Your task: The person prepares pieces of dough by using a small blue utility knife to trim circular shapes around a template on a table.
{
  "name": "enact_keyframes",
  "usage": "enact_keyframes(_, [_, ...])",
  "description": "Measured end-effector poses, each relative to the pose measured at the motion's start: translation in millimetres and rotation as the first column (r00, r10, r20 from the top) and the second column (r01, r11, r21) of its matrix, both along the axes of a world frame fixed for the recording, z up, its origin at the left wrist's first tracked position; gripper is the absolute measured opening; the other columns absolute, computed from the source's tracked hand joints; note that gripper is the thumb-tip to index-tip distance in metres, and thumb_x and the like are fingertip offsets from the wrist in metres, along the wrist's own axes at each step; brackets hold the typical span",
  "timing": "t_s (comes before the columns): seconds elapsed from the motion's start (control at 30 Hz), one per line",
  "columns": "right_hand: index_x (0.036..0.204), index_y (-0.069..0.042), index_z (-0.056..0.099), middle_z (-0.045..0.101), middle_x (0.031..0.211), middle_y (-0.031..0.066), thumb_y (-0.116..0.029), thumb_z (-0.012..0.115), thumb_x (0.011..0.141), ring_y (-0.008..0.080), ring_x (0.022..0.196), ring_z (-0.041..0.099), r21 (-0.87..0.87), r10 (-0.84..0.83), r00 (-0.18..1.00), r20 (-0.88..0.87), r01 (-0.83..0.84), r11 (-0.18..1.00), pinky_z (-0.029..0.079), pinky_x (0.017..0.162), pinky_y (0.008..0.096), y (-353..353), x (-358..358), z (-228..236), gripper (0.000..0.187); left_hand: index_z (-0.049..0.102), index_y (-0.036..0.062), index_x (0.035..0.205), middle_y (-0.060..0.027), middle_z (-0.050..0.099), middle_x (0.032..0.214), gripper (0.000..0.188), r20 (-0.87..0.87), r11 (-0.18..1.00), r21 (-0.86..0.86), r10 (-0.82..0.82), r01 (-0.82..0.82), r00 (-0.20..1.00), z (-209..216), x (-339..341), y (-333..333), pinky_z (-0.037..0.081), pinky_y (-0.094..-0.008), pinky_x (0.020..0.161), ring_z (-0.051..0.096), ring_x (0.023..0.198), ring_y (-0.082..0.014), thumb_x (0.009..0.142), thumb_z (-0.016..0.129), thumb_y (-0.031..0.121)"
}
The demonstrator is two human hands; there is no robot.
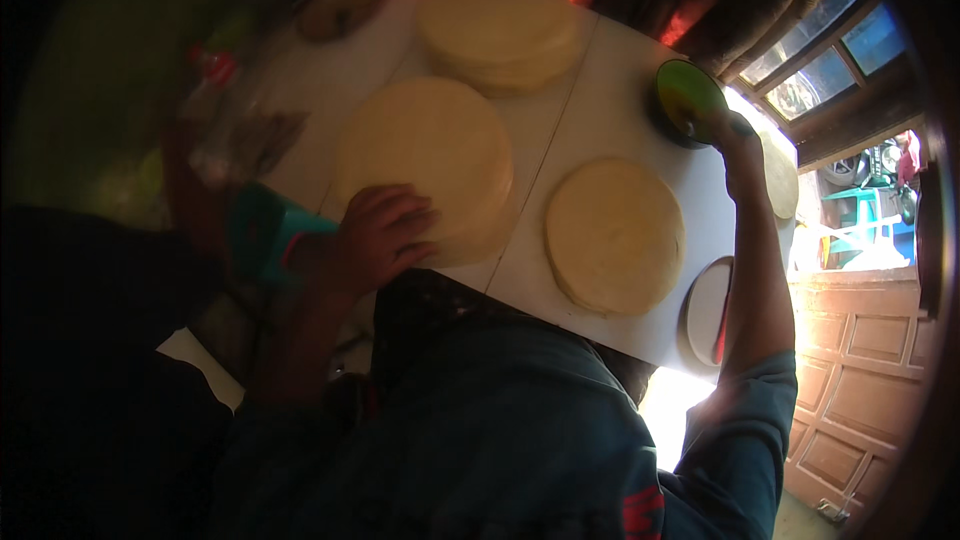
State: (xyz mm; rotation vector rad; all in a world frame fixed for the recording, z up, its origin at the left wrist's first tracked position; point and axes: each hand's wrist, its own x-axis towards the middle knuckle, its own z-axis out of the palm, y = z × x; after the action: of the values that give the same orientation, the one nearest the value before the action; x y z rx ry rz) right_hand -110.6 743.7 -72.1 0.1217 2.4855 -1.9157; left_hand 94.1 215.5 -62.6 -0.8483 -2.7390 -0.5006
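My left hand [385, 230] lies with its fingers spread on the near edge of a large, pale round of dough [425, 165]. At the right, my right hand [735, 140] is at the near rim of a green bowl [688, 90] with a dark outside. Its fingers are dim and partly hidden there, so I cannot tell whether they grip the rim or reach inside. Between my arms lies a smaller dough round [615, 237]. Beyond the large round sits a thick stack of pale dough rounds [500, 25].
A white table [535, 180] with seams carries everything. Near my right forearm is a white, red-edged lid-like thing [708, 310]; another pale round [780, 180] lies beyond it. A brownish round thing [341, 8] is at far left. Another person's blurred hand [268, 140] and a teal object [270, 230] are left.
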Motion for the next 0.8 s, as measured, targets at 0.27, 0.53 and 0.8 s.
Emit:
enact_keyframes(0.27, [0.13, -0.007, 0.061, 0.063, 0.124, 0.0075, -0.005, 0.076, 0.084, 0.0188, 0.098, 0.059, 0.45, -0.185, 0.803, -0.567, 0.49, 0.746, 0.049, 0.085, 0.0336, -122.1, 106.5, 5.9, 0.049, 0.075, 0.0123, 0.112, -0.0046, 0.067, 0.121, 0.046, 0.036, 0.999, 0.022, -0.034, 0.033, 0.999, 1.5, -4.7, -5.0, 0.046, -0.044, 0.102, 0.06, 0.12, -0.0289, 0.073, 0.085, 0.035])
enact_keyframes(0.53, [0.101, -0.013, 0.072, 0.066, 0.104, 0.008, -0.02, 0.071, 0.081, 0.0285, 0.104, 0.063, 0.75, 0.841, 0.373, -0.391, -0.4, 0.526, 0.049, 0.092, 0.043, -272.2, 116.2, 12.8, 0.021, 0.075, 0.012, 0.111, -0.0051, 0.066, 0.12, 0.047, 0.061, 0.999, 0.032, -0.027, 0.025, 0.998, 3.1, -11.2, -4.6, 0.046, -0.0444, 0.102, 0.059, 0.12, -0.0299, 0.071, 0.087, 0.032])
enact_keyframes(0.8, [0.076, -0.011, 0.066, 0.06, 0.085, 0.0061, -0.019, 0.067, 0.079, 0.0264, 0.089, 0.062, 0.851, 0.942, 0.172, -0.287, -0.405, 0.333, 0.049, 0.082, 0.0415, -282.7, 97.2, 21.2, 0.008, 0.075, 0.0117, 0.109, -0.0053, 0.067, 0.12, 0.041, 0.046, 0.995, 0.094, -0.018, 0.014, 0.999, -3.3, -10.6, -2.6, 0.046, -0.0449, 0.102, 0.059, 0.119, -0.0299, 0.073, 0.087, 0.026])
